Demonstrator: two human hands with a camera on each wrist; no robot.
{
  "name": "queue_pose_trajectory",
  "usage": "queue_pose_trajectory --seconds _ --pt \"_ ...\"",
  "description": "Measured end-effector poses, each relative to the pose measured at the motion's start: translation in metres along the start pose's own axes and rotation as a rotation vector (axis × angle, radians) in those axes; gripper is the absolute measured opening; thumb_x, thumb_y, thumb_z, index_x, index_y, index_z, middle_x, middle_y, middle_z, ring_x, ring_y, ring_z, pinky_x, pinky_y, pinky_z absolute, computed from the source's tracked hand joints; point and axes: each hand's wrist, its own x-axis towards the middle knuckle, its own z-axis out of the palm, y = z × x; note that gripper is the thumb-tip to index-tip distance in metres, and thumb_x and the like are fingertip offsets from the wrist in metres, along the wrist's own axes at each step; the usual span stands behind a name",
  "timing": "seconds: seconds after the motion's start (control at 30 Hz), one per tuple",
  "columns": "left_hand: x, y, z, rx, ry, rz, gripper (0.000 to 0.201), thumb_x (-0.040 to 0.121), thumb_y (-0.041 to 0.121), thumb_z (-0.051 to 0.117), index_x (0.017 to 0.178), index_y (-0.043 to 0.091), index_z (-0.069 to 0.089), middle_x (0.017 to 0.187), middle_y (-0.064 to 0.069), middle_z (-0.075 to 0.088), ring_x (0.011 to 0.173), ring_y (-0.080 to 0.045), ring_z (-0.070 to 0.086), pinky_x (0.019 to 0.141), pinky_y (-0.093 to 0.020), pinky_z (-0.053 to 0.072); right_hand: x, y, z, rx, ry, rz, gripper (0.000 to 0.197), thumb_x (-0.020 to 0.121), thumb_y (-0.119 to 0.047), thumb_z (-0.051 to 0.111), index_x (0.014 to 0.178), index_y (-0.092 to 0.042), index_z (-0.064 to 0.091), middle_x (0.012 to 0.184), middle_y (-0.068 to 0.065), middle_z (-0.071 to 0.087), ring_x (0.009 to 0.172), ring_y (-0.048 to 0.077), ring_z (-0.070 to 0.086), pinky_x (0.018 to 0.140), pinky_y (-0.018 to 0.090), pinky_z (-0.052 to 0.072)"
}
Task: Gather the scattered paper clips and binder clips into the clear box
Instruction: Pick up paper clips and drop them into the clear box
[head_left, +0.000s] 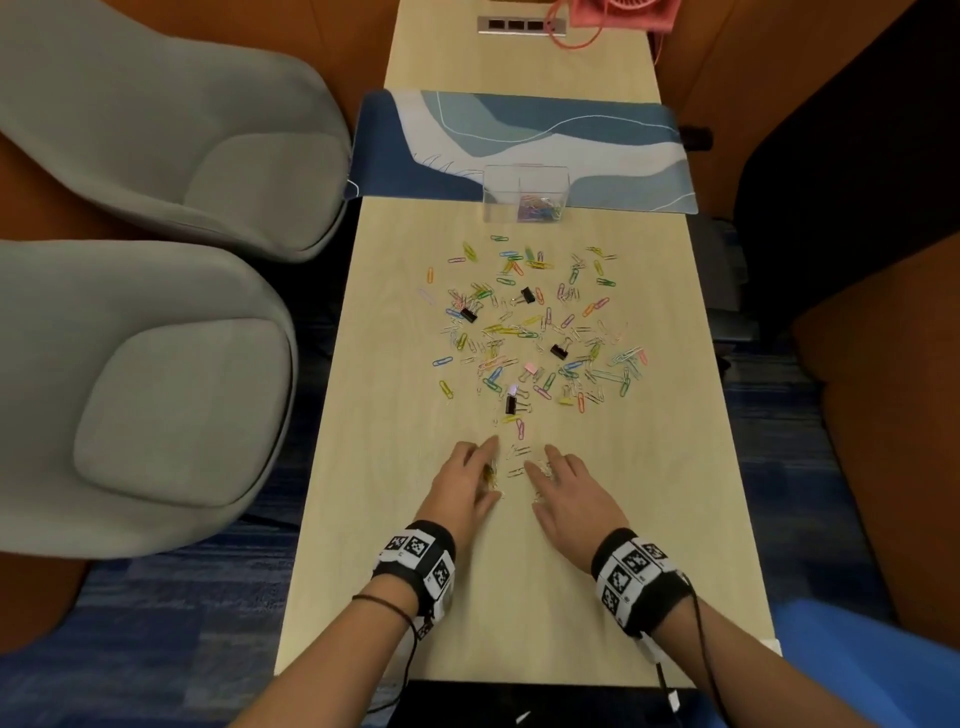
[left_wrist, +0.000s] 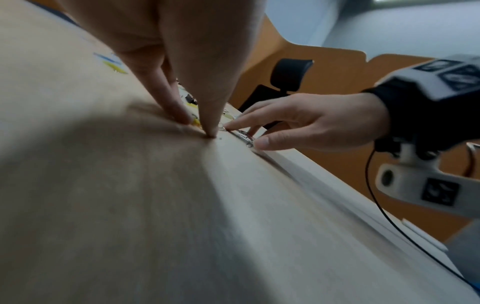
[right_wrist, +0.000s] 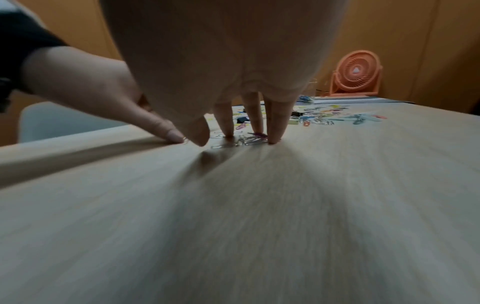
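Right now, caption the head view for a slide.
Left hand and right hand press silver paper clips; coloured clips lie scattered before a clear box.
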Motion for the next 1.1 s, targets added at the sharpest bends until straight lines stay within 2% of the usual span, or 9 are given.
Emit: queue_pose_trajectory --seconds 0.13,0.2,0.27,0.37,0.47,0.53,0.73,0.9,1.1 --pt "0.010 0.005 0.011 -0.030 0.024 0.030 0.074 0.084 0.014 0.073 0.148 0.026 0.037 0.119 0.002 0.035 0.085 -0.010 0.051 0.091 -0.018 0.045 -0.009 -0.002 0.006 0.008 -0.003 0.018 0.063 0.059 0.000 0.080 0.119 -0.004 0.063 0.114 0.017 0.062 0.092 0.030 0.063 0.069 0.032 0.059" --pt "0.018 0.007 0.016 0.006 0.012 0.053 0.060 0.085 0.016 0.071 0.140 0.022 0.047 0.116 -0.002 0.039 0.091 -0.012 0.049 0.091 -0.015 0.042 -0.009 0.002 0.008 0.002 0.018 0.010 0.059 0.055 0.008 0.078 0.112 -0.003 0.066 0.105 0.015 0.064 0.086 0.029 0.063 0.058 0.032 0.058" --pt "0.024 0.013 0.016 0.008 0.028 0.003 0.034 0.088 0.022 0.069 0.118 0.016 0.053 0.105 -0.004 0.046 0.088 -0.013 0.049 0.079 -0.009 0.039 -0.006 0.004 0.003 -0.055 0.017 -0.004 0.045 0.052 0.007 0.080 0.095 -0.004 0.069 0.090 0.010 0.064 0.076 0.025 0.061 0.051 0.030 0.055" --pt "0.032 0.019 0.013 -0.002 0.066 0.002 0.019 0.091 0.024 0.067 0.097 0.009 0.058 0.089 -0.007 0.049 0.078 -0.022 0.052 0.070 -0.024 0.044 0.002 0.004 -0.009 -0.118 -0.019 -0.021 0.031 0.044 0.002 0.085 0.066 -0.010 0.068 0.069 0.004 0.059 0.060 0.019 0.057 0.045 0.025 0.047" --pt "0.038 0.018 0.013 0.101 0.046 0.066 0.014 0.089 0.016 0.069 0.088 0.003 0.072 0.088 -0.009 0.057 0.078 -0.027 0.055 0.071 -0.036 0.051 0.007 0.000 -0.026 -0.094 -0.167 -0.036 0.015 0.075 0.007 0.063 0.087 -0.003 0.067 0.092 0.012 0.061 0.083 0.027 0.059 0.069 0.033 0.052" --pt "0.044 0.016 0.012 0.136 0.017 0.062 0.007 0.084 0.012 0.071 0.083 0.006 0.075 0.090 -0.008 0.061 0.076 -0.026 0.059 0.071 -0.036 0.053 0.012 -0.001 -0.026 -0.139 -0.206 -0.060 0.028 0.087 0.010 0.041 0.104 0.000 0.061 0.109 0.016 0.056 0.100 0.031 0.054 0.085 0.038 0.046" --pt "0.061 0.027 0.000 0.185 -0.044 0.013 0.007 0.073 0.004 0.064 0.074 0.008 0.070 0.081 -0.008 0.063 0.071 -0.027 0.062 0.066 -0.037 0.053 0.030 -0.011 -0.041 -0.126 -0.267 0.002 0.028 0.086 0.012 0.044 0.106 0.001 0.060 0.108 0.018 0.059 0.098 0.034 0.061 0.081 0.039 0.049" --pt "0.070 0.026 -0.011 0.041 0.020 -0.046 0.018 0.076 0.006 0.067 0.086 0.014 0.079 0.089 -0.001 0.074 0.082 -0.017 0.067 0.084 -0.026 0.053 0.043 0.015 -0.040 0.271 -0.107 0.341 0.024 0.082 -0.004 0.054 0.098 -0.008 0.071 0.097 0.010 0.069 0.091 0.028 0.065 0.082 0.033 0.054" --pt "0.082 0.023 -0.032 -0.261 0.091 -0.183 0.013 0.077 0.005 0.077 0.084 0.016 0.080 0.076 0.009 0.073 0.071 -0.001 0.068 0.077 -0.016 0.056 0.049 0.060 -0.041 1.092 0.011 0.743 0.011 0.063 -0.010 0.082 0.068 -0.018 0.078 0.074 -0.005 0.074 0.069 0.011 0.070 0.070 0.024 0.059"
